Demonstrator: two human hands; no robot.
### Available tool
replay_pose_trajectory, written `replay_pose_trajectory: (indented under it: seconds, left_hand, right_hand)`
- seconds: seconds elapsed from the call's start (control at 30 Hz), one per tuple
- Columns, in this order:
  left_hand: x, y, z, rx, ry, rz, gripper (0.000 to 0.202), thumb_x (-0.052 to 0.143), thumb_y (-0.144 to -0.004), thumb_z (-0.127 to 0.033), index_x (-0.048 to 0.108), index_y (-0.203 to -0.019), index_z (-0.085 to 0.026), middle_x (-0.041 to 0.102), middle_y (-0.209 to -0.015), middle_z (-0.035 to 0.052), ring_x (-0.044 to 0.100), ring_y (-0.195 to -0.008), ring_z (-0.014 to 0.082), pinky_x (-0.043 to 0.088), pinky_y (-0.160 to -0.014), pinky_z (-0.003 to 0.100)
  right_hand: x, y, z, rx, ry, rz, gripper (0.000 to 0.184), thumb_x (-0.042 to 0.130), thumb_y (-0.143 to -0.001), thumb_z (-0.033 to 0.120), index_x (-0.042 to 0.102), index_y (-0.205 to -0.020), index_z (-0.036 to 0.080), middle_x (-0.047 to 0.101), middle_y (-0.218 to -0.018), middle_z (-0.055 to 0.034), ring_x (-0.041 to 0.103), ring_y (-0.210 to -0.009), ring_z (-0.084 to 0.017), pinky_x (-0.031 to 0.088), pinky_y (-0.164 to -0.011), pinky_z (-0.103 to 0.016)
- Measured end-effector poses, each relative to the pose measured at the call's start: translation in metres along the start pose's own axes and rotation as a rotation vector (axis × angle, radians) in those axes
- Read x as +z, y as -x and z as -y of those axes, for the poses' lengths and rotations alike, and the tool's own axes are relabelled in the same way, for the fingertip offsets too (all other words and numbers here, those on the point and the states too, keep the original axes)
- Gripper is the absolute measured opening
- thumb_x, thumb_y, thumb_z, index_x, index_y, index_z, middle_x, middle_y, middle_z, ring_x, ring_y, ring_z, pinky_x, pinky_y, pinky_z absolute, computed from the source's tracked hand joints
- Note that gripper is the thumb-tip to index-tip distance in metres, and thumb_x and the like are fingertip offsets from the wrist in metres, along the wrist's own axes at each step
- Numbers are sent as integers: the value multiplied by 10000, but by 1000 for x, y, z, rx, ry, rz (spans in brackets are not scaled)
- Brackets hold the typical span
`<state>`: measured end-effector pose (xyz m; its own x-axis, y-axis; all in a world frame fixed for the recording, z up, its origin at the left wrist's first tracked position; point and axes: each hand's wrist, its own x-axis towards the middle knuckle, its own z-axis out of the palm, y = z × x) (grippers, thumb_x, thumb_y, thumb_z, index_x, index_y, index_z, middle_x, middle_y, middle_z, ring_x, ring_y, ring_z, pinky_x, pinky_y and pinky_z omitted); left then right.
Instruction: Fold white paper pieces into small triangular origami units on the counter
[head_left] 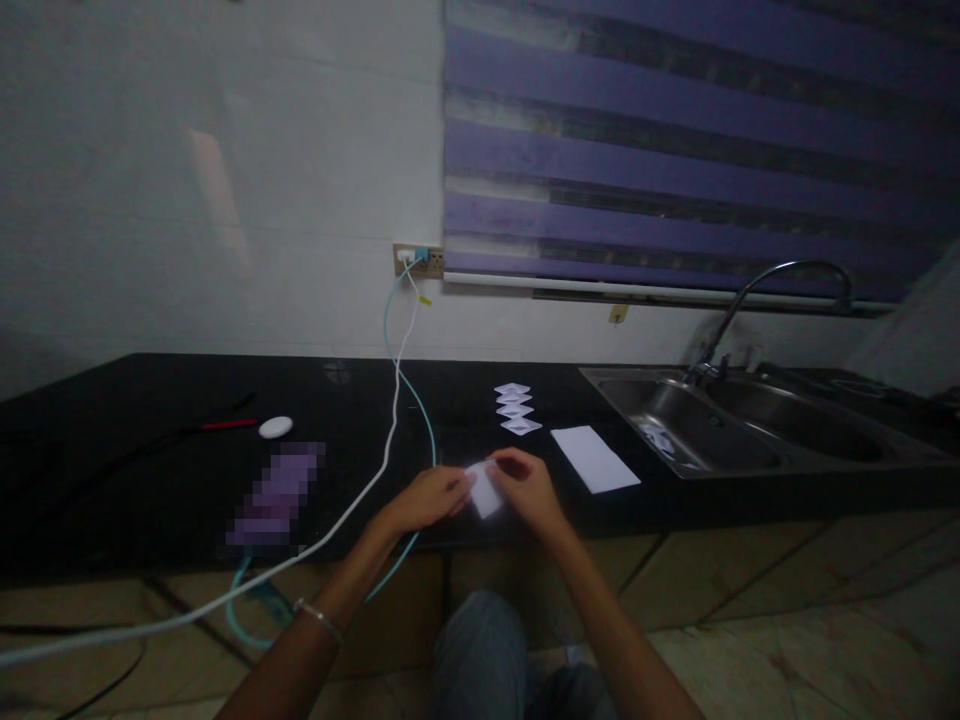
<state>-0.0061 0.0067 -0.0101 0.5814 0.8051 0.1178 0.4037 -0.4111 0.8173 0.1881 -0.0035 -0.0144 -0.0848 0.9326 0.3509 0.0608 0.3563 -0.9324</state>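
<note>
Between my two hands, just above the front of the black countertop [360,390], is a small piece of white paper [486,496]. My left hand [431,497] pinches its left side between thumb and fingers. At the upper right edge, my right hand [526,488] grips the same paper with its fingers curled. Beyond my hands lies a column of several folded white paper pieces [516,410], shaped like diamonds. A flat stack of white paper [595,459] rests to the right of my right hand.
A steel double sink [694,425] with a curved faucet [750,285] is set in at the right. A white cable [391,425] and a teal cable [427,410] run from the wall socket [418,260]. Farther left lie a white round object [276,428] and a pixelated purple rectangle [277,495].
</note>
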Motion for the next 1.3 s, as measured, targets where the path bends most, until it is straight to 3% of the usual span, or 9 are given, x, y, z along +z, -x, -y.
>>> replay_pose_trajectory:
  seconds: [0.17,0.33,0.57,0.7,0.97,1.13,1.3]
  left_hand:
    - [-1,-2,0,-10,34,23,534,309,-899,-562,516,-608,-164,506,-514,-25,441,-474,103,341,-519,212]
    - [-5,-3,-2,24,269,51,504,359,-884,-553,541,-626,-160,517,-540,-10,471,-538,123,386,-593,236]
    - [-6,-4,6,74,495,62,474,373,-895,-475,558,-615,-139,515,-540,5,479,-542,129,399,-651,269]
    - [-7,-5,10,82,487,64,470,377,-900,-452,554,-602,-134,506,-529,5,472,-537,127,394,-647,267]
    - [-5,2,11,-1,530,-58,402,418,-878,-447,583,-677,-140,531,-608,6,485,-596,131,398,-659,259]
    - [-5,1,6,-50,442,-16,576,244,-914,-548,530,-605,-154,505,-568,2,480,-587,130,398,-670,257]
    - [-4,-2,3,-41,305,-1,572,263,-913,-558,491,-577,-155,473,-540,-21,450,-560,116,386,-655,248]
  right_hand:
    - [3,6,12,-148,84,-28,129,646,-774,291,689,-812,176,649,-842,-61,607,-816,-187,482,-725,-289]
    - [5,13,19,-223,121,2,115,624,-798,265,707,-774,190,634,-854,-68,598,-822,-184,485,-711,-291]
    - [5,18,25,-312,201,39,141,602,-812,200,736,-843,229,634,-935,-66,596,-907,-197,473,-807,-326]
    - [5,20,26,-331,234,67,187,599,-808,161,742,-881,256,627,-1023,-64,581,-985,-206,468,-839,-333]
    - [6,22,26,-346,284,125,213,599,-818,156,742,-920,277,624,-1070,-58,577,-998,-201,467,-849,-333]
    - [5,21,22,-354,307,141,216,601,-816,137,745,-904,271,616,-1099,-56,575,-1016,-198,463,-864,-334]
    - [5,20,20,-361,328,176,213,619,-804,127,743,-911,264,602,-1127,-56,567,-1040,-194,459,-881,-331]
